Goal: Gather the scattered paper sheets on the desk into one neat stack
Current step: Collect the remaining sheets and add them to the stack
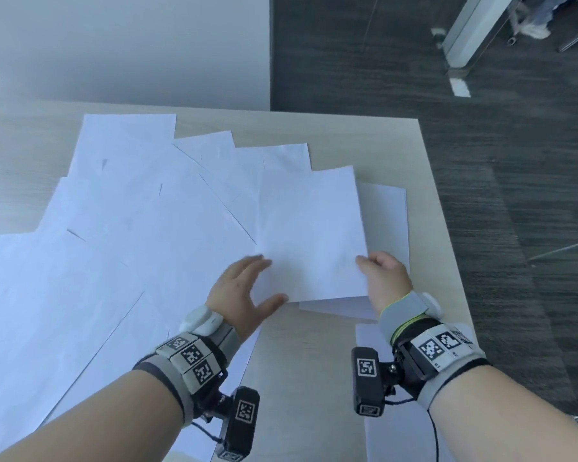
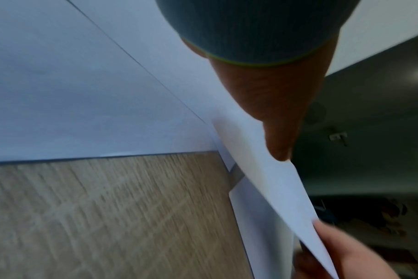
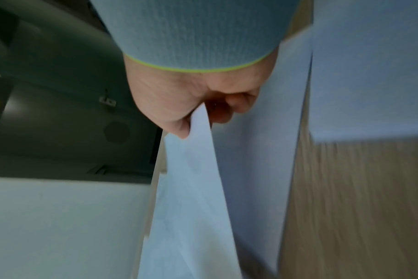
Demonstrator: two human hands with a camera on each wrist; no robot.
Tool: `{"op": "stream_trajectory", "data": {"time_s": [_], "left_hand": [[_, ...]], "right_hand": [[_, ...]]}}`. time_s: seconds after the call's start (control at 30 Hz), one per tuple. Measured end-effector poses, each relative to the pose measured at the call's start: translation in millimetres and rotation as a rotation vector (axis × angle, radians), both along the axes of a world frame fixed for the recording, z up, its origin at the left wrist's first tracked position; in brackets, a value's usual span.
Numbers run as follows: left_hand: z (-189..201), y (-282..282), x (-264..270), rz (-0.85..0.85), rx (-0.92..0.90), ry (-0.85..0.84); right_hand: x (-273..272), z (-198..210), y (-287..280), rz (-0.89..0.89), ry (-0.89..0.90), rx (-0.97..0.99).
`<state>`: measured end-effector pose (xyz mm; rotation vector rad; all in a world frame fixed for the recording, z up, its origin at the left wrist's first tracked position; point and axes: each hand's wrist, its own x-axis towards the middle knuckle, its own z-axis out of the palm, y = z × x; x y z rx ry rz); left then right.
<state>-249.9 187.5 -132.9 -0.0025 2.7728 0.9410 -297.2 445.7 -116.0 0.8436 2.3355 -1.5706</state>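
Note:
Several white paper sheets [image 1: 141, 228] lie fanned and overlapping across the wooden desk [image 1: 397, 151]. My right hand [image 1: 364, 263] pinches the right edge of one sheet [image 1: 311, 235] lifted slightly over the others; the right wrist view shows that sheet [image 3: 191, 188] caught between thumb and curled fingers [image 3: 239, 105]. My left hand [image 1: 252, 285] is spread at the sheet's lower left corner, fingers straight, thumb lying on the paper. In the left wrist view the thumb [image 2: 279, 132] rests on the sheet's edge [image 2: 286, 188]; the left fingers are hidden there.
Another sheet [image 1: 387, 221] lies under the held one by the desk's right edge. One more sheet [image 1: 367, 335] sits near the front right, under my right wrist. Dark carpet [image 1: 498, 195] lies beyond the desk's right edge. A wall rises behind the desk.

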Motion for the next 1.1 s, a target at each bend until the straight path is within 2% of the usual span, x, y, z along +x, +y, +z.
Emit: {"op": "stream_trajectory", "data": {"time_s": [0.03,0.1,0.17,0.2,0.3,0.37,0.43,0.53,0.6,0.7,0.8,0.9,1.1], "left_hand": [[-1,-6,-2,0.054,-0.093,-0.025],[-2,-20,-5,0.185,-0.263,-0.220],[-6,-35,-7,0.275,-0.366,-0.390],[-11,-43,-6,0.298,-0.395,-0.422],[-21,-56,-8,0.306,-0.431,-0.411],[-23,-59,-9,0.291,-0.450,-0.386],[-24,-61,-10,0.280,-0.453,-0.372],[-22,-65,-8,0.278,-0.417,-0.349],[-22,-68,-7,0.290,-0.382,-0.350],[-20,-75,-8,0.295,-0.352,-0.351],[-18,-78,-9,0.278,-0.358,-0.337],[-5,-86,-7,0.242,-0.395,-0.317],[12,-104,-4,0.195,-0.372,-0.313]], "right_hand": [[-4,-1,14,-0.053,0.015,0.038],[-7,-3,38,-0.097,0.005,0.134],[-7,-9,59,-0.067,-0.049,0.240],[-6,-12,64,-0.038,-0.079,0.287],[-4,-24,71,0.016,-0.171,0.412],[-3,-29,70,-0.054,-0.183,0.436],[-1,-28,65,-0.108,-0.123,0.440],[3,-20,39,-0.010,0.044,0.364],[4,-13,10,0.113,0.086,0.297],[9,-13,-39,0.296,0.036,0.129],[10,-16,-85,0.369,-0.054,-0.047],[4,-8,-123,0.317,-0.098,-0.099],[-12,8,-151,0.019,-0.140,-0.256]]}}
